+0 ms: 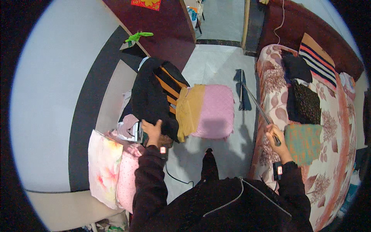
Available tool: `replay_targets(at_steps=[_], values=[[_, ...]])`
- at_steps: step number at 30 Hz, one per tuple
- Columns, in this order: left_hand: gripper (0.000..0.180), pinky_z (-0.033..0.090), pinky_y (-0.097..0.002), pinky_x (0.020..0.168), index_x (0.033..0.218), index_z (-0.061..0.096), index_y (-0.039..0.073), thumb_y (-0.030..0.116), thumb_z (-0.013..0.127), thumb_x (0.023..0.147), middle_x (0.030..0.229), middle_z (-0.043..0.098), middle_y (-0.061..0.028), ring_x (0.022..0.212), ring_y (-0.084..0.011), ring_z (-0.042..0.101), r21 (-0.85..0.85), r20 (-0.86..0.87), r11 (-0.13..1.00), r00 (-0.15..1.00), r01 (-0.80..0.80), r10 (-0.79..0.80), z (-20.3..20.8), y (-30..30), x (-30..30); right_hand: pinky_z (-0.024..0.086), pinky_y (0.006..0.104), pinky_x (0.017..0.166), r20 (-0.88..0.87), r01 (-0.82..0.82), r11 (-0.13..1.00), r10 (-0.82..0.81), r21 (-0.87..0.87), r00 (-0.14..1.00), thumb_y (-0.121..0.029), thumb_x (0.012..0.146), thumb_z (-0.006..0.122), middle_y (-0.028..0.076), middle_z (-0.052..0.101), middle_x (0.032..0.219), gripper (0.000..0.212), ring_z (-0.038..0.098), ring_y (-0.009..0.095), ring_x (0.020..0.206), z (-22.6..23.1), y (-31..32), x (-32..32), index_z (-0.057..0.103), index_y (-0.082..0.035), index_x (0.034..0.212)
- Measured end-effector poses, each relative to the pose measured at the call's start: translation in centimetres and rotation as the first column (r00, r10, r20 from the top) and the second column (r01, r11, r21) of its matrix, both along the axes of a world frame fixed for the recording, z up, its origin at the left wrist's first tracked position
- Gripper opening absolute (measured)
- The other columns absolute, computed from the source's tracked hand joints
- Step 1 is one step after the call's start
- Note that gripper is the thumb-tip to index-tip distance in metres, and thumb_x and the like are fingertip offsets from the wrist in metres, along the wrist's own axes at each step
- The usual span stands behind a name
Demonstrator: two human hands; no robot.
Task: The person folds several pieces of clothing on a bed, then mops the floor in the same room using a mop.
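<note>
My right hand (pixel 277 140) is closed round the grip of a long metal-handled flat mop (pixel 258 104). Its narrow dark blue-grey head (pixel 242 91) rests on the floor between the chair and the bed. My left hand (pixel 152 130) has its fingers apart and holds nothing that I can see. It is beside a black garment (pixel 148 92) draped over the back of a wooden chair (pixel 170 87); whether it touches the cloth, I cannot tell. A mustard cloth (pixel 189 110) and a pink quilted cushion (pixel 216 110) cover the chair's seat.
On the right stands a bed (pixel 326 154) with a leaf-patterned cover, dark folded clothes (pixel 303 102), a striped cloth (pixel 319 62) and a teal-orange cloth (pixel 303 144). At left are folded pink bedding (pixel 129 174) and a floral one (pixel 104 166). A doorway (pixel 220 23) opens ahead beside a dark red door (pixel 158 31).
</note>
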State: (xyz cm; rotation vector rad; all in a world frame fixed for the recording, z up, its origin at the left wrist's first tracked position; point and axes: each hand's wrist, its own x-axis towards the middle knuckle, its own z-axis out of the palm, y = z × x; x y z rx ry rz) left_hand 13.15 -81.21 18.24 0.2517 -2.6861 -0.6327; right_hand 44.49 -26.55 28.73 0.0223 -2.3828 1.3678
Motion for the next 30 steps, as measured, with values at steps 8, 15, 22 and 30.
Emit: replay_targets(at_steps=[8,15,22,30], values=[[0.068,0.051,-0.0388,0.094,0.131,0.053,-0.010,0.016,0.083,0.077,0.121,0.066,-0.0221,0.105,-0.0323,0.067,0.464,0.363,0.877,0.877,0.123,-0.314,7.4,-8.0,-20.9,0.045,0.0349,0.088,0.155,0.154,0.983,-0.137,-0.099,0.978,-0.013,0.095,0.065,0.006,0.051,0.083,0.029,0.054,0.021,0.093,2.7,1.3,-8.1,0.042,-0.006,0.078],[0.053,0.054,-0.0401,0.088,0.123,0.066,0.007,0.027,0.078,0.075,0.115,0.069,-0.0120,0.102,-0.0305,0.064,0.788,0.525,0.534,0.788,-0.307,-0.321,11.2,-7.3,-15.3,0.043,0.0321,0.080,0.173,0.194,0.980,-0.182,-0.052,0.968,-0.013,0.098,0.063,0.003,0.047,0.080,0.031,0.047,0.016,0.086,2.8,4.1,-10.9,0.041,-0.006,0.078],[0.038,0.055,-0.0418,0.080,0.106,0.069,0.011,0.030,0.076,0.075,0.100,0.071,-0.0088,0.091,-0.0276,0.067,0.768,0.630,0.348,0.731,-0.538,-0.261,12.9,-3.8,0.4,0.043,0.0340,0.087,0.089,0.121,0.991,-0.115,-0.064,0.989,-0.011,0.098,0.063,0.005,0.049,0.080,0.030,0.052,0.018,0.092,0.2,8.5,-10.3,0.042,-0.005,0.077],[0.039,0.054,-0.0413,0.087,0.115,0.066,0.009,0.022,0.073,0.079,0.102,0.069,-0.0063,0.096,-0.0255,0.066,0.905,0.422,0.155,0.885,-0.396,-0.197,8.5,-2.3,22.8,0.045,0.0299,0.083,0.107,0.023,0.995,-0.012,-0.097,0.994,-0.013,0.098,0.064,0.005,0.056,0.089,0.029,0.051,0.012,0.090,-2.0,11.9,-6.3,0.044,-0.007,0.079]])
